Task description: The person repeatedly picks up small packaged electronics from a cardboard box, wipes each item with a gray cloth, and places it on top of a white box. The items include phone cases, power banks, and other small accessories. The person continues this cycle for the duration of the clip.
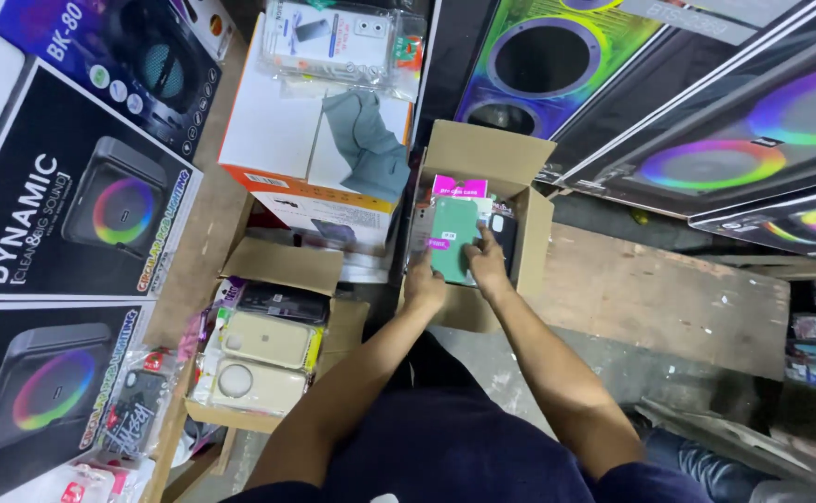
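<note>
1. Left hand: gripping the left edge of a green case; inside the open carton.
2. Right hand: fingers closed on the case's right edge.
3. Second carton, lower left: cream cases stacked inside.

Single head-worn view, aimed steeply down and forward from above the person's lap. Forearms are seen entering from the bottom centre. An open cardboard box is framed at centre at arm's length; stacked speaker cartons are seen along the left edge.
</note>
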